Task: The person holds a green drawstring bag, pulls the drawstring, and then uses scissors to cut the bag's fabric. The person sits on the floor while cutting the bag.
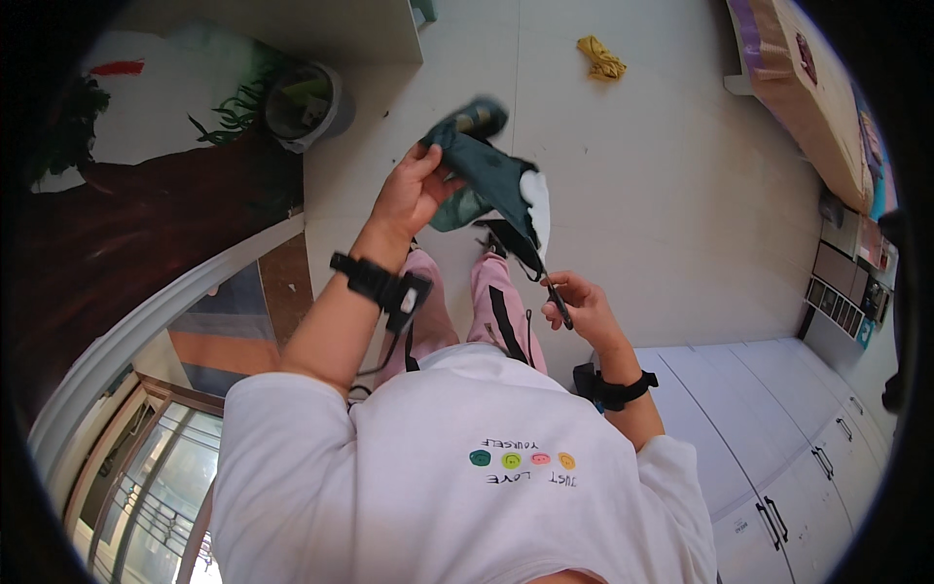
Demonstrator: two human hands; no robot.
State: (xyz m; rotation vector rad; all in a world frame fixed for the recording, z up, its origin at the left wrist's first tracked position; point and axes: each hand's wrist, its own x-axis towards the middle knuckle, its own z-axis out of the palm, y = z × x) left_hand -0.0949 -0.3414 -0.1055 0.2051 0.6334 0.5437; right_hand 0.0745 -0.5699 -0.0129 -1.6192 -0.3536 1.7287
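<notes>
My left hand point(414, 191) grips a dark green fabric piece point(487, 174) by its upper left part, thumb on top. The cloth hangs in folds above the floor, and its far end is blurred. Along its right side runs a white, ragged-edged layer point(538, 208), whose material I cannot tell. My right hand point(586, 310) holds a slim tool with a dark handle point(559, 305), apparently scissors, its tip at the lower corner of the cloth. Whether the blades are apart is too small to tell. Black straps with small devices circle both forearms.
A lined waste bin point(328, 102) stands at the upper left, beside a painted panel point(160, 131). On the pale tiled floor point(657, 219) lies a crumpled yellow cloth point(603, 58). A bed point(817, 109) borders the upper right; white cabinets point(773, 438) with black handles line the lower right.
</notes>
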